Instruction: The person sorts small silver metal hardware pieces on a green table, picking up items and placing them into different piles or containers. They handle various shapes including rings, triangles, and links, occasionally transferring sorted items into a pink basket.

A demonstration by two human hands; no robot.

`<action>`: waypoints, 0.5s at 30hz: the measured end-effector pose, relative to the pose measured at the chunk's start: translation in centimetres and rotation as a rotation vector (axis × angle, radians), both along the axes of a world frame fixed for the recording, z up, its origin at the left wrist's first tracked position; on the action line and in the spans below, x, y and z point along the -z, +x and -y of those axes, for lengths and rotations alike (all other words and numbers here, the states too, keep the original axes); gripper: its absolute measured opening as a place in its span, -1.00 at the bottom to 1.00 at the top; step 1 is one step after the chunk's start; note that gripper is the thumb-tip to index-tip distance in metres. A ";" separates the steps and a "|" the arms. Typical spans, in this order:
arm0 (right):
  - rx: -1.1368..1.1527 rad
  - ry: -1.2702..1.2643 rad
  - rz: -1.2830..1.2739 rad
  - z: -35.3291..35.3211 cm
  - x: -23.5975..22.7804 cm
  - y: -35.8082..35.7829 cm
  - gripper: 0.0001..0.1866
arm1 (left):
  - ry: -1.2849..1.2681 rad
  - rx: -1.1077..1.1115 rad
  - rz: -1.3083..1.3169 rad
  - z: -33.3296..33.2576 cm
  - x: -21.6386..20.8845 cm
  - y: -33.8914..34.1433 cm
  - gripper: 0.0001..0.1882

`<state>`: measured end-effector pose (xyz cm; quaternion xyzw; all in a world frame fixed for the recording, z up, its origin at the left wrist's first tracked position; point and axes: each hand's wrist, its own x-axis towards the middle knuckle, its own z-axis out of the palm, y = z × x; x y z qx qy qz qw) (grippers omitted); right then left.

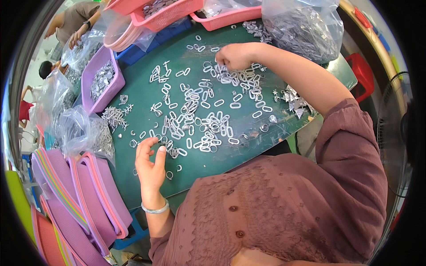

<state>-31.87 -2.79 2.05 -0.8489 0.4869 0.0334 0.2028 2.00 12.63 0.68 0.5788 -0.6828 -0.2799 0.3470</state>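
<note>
Silvery oval metal links (pixel 191 103) lie scattered in loose heaps across the green tabletop (pixel 151 181), mixed with some round rings. At the far side, my right hand (pixel 236 56) is curled closed over the edge of one heap. Its fingertips point down among the links, and whatever they grip is too small or hidden to make out. My left hand (pixel 151 165) hovers by the near left heap, thumb and fingers apart, holding nothing visible. A few round rings (pixel 169 175) lie close to it.
Branching metal pieces (pixel 116 116) and a purple basket (pixel 119 82) of flat metal pieces sit at left. Pink baskets (pixel 171 15) and a bag of metal parts (pixel 306 33) line the back. Pointed pieces (pixel 293 98) lie right. Purple baskets (pixel 95 199) are stacked near left. Another person (pixel 80 20) works beyond.
</note>
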 end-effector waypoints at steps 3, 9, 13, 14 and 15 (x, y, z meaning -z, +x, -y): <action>0.081 0.248 0.217 0.8 -1.4 0.9 -0.73 | -0.012 -0.006 0.006 -0.1 0.0 0.1 -0.76; 0.201 -0.279 0.013 7.1 -0.3 2.8 -0.66 | -0.027 -0.018 0.007 -0.5 -0.1 0.2 -0.75; 0.167 -0.390 -0.213 10.2 1.4 4.7 -0.68 | -0.051 -0.060 0.040 -1.4 -0.5 0.7 -0.74; 0.169 -0.376 -0.253 10.9 1.8 4.8 -0.69 | -0.055 -0.070 0.047 -1.6 -0.6 0.9 -0.74; 0.125 -0.384 -0.258 10.8 1.7 5.1 -0.75 | -0.054 -0.082 0.053 -1.8 -0.5 1.1 -0.74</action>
